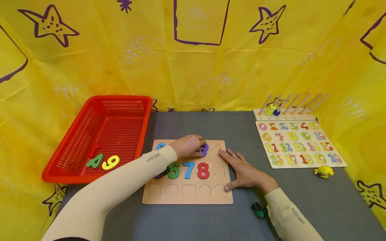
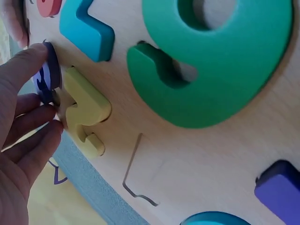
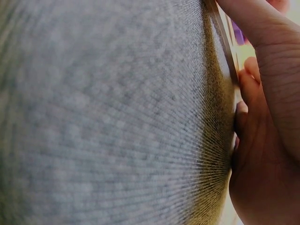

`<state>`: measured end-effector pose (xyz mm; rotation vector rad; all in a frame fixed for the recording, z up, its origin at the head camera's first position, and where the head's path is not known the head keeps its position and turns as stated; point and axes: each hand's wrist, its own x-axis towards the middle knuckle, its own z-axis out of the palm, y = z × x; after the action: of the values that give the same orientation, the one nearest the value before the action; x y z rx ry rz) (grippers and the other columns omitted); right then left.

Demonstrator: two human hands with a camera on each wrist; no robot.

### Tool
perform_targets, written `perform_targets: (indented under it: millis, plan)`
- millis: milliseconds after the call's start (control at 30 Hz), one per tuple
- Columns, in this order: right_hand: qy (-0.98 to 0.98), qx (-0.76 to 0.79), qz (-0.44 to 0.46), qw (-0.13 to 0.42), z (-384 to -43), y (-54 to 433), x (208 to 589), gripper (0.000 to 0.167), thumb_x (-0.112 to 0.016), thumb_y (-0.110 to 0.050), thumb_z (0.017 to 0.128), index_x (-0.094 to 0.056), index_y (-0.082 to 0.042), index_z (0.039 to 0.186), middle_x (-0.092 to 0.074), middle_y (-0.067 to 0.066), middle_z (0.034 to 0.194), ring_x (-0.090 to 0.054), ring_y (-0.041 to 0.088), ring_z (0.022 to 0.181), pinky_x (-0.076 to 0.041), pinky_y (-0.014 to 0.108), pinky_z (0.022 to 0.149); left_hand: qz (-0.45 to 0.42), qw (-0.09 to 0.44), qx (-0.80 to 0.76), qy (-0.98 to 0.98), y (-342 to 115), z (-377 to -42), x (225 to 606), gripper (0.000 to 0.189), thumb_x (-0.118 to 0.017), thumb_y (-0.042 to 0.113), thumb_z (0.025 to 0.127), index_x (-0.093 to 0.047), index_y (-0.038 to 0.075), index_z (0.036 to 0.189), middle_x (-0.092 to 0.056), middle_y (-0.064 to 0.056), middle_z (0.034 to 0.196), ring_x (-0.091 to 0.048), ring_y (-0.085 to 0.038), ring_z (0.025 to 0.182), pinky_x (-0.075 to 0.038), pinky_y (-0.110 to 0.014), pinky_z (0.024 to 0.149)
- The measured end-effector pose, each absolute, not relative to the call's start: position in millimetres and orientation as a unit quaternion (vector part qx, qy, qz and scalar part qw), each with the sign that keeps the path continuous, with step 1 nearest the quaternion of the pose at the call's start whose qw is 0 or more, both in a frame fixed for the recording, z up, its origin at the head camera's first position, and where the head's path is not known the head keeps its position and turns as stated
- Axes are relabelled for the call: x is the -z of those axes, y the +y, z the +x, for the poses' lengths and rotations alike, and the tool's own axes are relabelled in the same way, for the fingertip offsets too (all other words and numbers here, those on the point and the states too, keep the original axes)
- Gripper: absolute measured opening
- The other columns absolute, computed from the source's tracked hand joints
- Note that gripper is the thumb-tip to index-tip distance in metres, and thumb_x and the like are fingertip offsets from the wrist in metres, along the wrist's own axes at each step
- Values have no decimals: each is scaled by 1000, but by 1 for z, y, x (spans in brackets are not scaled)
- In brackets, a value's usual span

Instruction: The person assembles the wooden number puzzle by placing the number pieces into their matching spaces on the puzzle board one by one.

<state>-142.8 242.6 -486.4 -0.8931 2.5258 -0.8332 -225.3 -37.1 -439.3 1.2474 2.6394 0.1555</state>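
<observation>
In the head view my left hand (image 1: 188,147) reaches across a wooden number board (image 1: 193,199). Its thumb and fingers pinch the purple number 3 (image 1: 205,150) at the top row, and the left wrist view shows that piece (image 2: 55,65) beside a yellow 2 (image 2: 89,112). On the middle row sit a green 6 (image 1: 173,170), a blue 7 (image 1: 188,170) and a red 8 (image 1: 203,170). My right hand (image 1: 245,172) rests at the board's right edge, fingers spread, thumb on the lower corner. My left forearm hides part of the board's left side.
A red basket (image 1: 141,134) stands at left, holding a green 4 (image 1: 94,161) and a yellow 9 (image 1: 110,162). At right lie a numbered puzzle board (image 1: 289,164), a peg stand (image 1: 301,117) and a small yellow toy (image 1: 324,171). A yellow printed cloth (image 1: 187,80) hangs behind.
</observation>
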Motion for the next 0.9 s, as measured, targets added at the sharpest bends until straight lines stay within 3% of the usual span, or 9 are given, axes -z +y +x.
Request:
perform_targets:
  millis: [200,500,900]
  plan:
    - [887,291,-315,169,-143,243,487,130,-87,-62,66,-14,-16,164,-14,2,169,0,35,154,0,62,118,415,88,-31,905,-36,-225,440,43,-72,35,95,-68,5,127,-65,-9,116,-64,-21,98,-54,-33,93]
    - [886,295,-315,168,-143,244,488,130,-87,-62,66,-14,-16,164,-13,1,169,0,35,154,1,62,118,386,85,3,919,-25,-221,438,59,-71,52,92,-69,2,123,-65,-12,119,-62,-26,103,-54,-36,94]
    - [883,297,-326,161,-143,244,488,130,-87,-60,67,-14,-13,164,-14,4,169,-1,38,154,1,65,117,364,88,14,927,-24,-223,435,57,-77,52,87,-72,4,117,-67,-10,113,-65,-23,98,-57,-35,89]
